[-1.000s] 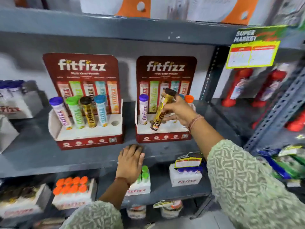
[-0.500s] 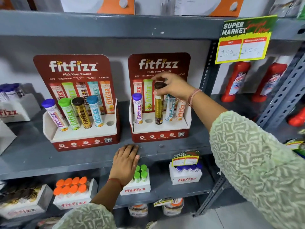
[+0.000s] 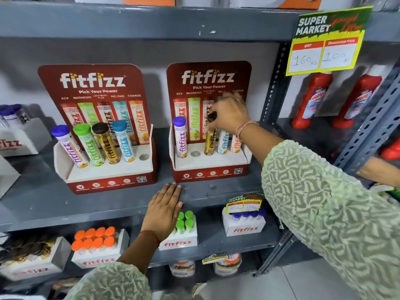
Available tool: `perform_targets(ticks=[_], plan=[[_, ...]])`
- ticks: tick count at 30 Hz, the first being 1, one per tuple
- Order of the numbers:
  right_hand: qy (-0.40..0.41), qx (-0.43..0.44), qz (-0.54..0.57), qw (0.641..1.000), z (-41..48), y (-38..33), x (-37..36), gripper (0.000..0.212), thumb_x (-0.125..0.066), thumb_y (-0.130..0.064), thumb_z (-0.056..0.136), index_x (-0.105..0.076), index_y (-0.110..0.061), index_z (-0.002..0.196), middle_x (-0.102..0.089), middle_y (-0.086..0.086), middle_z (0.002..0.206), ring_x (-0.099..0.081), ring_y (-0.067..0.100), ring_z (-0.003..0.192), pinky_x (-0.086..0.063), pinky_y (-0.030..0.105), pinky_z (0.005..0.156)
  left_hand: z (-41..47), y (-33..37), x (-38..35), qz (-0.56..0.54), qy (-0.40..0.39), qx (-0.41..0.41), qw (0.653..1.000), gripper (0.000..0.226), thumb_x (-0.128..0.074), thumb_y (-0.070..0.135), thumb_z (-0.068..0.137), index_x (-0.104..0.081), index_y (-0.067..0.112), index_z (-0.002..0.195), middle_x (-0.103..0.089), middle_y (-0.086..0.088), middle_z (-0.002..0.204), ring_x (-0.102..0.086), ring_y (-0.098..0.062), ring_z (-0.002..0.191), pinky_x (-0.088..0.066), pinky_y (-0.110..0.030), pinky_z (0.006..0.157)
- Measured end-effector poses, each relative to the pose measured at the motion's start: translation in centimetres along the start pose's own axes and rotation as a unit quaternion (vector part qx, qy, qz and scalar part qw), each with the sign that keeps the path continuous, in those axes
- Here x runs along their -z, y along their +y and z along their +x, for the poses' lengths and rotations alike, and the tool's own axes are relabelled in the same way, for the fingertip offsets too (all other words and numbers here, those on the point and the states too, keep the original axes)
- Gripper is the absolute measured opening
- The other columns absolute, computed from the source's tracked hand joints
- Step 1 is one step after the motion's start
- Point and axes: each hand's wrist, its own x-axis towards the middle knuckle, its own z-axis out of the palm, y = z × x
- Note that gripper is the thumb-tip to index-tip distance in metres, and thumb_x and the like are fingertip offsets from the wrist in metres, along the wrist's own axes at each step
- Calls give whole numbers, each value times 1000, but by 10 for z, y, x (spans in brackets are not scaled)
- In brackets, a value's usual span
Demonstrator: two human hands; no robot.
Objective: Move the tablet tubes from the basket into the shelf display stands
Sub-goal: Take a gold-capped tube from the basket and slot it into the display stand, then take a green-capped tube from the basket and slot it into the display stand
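Two red fitfizz display stands sit on the grey shelf. The left stand (image 3: 108, 169) holds several tubes, and its rightmost hole is empty. In the right stand (image 3: 212, 163) a purple-capped tube (image 3: 180, 137), a gold tube (image 3: 210, 142), a blue tube (image 3: 223, 141) and an orange tube (image 3: 235, 145) stand upright; the second hole (image 3: 195, 153) is empty. My right hand (image 3: 229, 114) grips the dark cap of the gold tube, which sits in the third hole. My left hand (image 3: 164, 210) lies flat on the shelf's front edge, holding nothing. No basket is in view.
White fitfizz boxes with orange caps (image 3: 95, 237), green caps (image 3: 185, 221) and purple caps (image 3: 246, 216) stand on the lower shelf. Red bottles (image 3: 311, 100) fill the bay to the right. A price sign (image 3: 324, 40) hangs at the upper right. Another white box (image 3: 19, 135) sits at far left.
My right hand swung the gold tube from a tilt in front of the right stand to upright and lowered it into the third hole. The left hand stayed on the shelf edge.
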Motion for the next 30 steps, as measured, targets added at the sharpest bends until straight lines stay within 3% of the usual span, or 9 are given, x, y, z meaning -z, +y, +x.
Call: perform_targets(ticks=[6, 11, 14, 17, 19, 22, 25, 27, 30], plan=[[19, 27, -47, 998, 3, -4, -10, 65, -66, -67, 56, -71, -15, 94, -65, 9, 102, -41, 24, 111, -22, 41, 98, 1, 0, 0, 8, 0, -5, 1000, 101, 31, 68, 64, -10, 19, 142, -12, -4, 154, -7, -19, 142, -4, -34, 116], [2, 32, -42, 999, -4, -7, -7, 76, -54, -75, 60, -63, -19, 112, -61, 8, 118, -36, 29, 121, -21, 47, 102, 4, -3, -1, 0, -1, -14, 1000, 48, -21, 35, 98, -12, 18, 141, -14, -4, 154, -7, -18, 142, -7, -35, 117], [111, 29, 36, 993, -28, -34, -14, 79, -42, -74, 70, -42, -26, 133, -47, 9, 135, -37, 31, 123, -29, 47, 99, -8, -9, 7, -49, 58, -19, 997, 57, -10, 44, 94, -21, 10, 139, -23, -11, 151, -9, -21, 141, -12, -38, 117], [225, 115, 148, 956, -56, -92, -36, 60, -48, -55, 80, -54, -13, 122, -57, 18, 120, -52, 34, 107, -42, 43, 89, -46, -36, 16, -31, 150, 38, 987, 58, -16, 41, 93, -27, 4, 136, -23, -14, 146, 0, -13, 141, -7, -34, 116], [246, 189, 233, 922, -74, -138, -56, 46, -56, -39, 81, -61, -3, 109, -62, 22, 106, -59, 35, 96, -46, 38, 84, -87, -65, 19, -13, 162, 97, 982, 59, -14, 41, 95, -32, 0, 133, -28, -20, 143, -9, -21, 140, -7, -34, 114], [165, 254, 314, 900, -101, -208, -90, 38, -61, -31, 80, -63, 0, 102, -63, 22, 98, -65, 32, 91, -51, 34, 76, -161, -109, 20, 6, 154, 224, 962, 65, -8, 42, 95, -37, -3, 130, -37, -28, 139, -28, -40, 132, -12, -37, 111], [45, 343, 330, 878, -128, -274, -124, 36, -62, -28, 79, -64, 0, 101, -65, 23, 97, -67, 33, 86, -57, 38, 67, -241, -133, 14, 6, 114, 366, 923, 61, -21, 36, 91, -46, -10, 121, -49, -33, 128, -41, -53, 120, -34, -54, 104], [-28, 398, 301, 866, -144, -311, -147, 37, -59, -31, 81, -64, -1, 102, -66, 21, 99, -68, 35, 81, -56, 39, 62, -288, -136, 7, -7, 79, 443, 893, 61, -22, 34, 88, -52, -12, 115, -55, -34, 121, -47, -54, 114, -39, -65, 94], [-198, 461, 231, 834, -172, -369, -180, 45, -51, -37, 87, -54, -5, 119, -56, 19, 121, -61, 37, 96, -51, 45, 74, -351, -137, -5, -44, 62, 557, 827, 73, -14, 42, 82, -48, -10, 121, -50, -32, 128, -40, -47, 125, -31, -57, 106]])
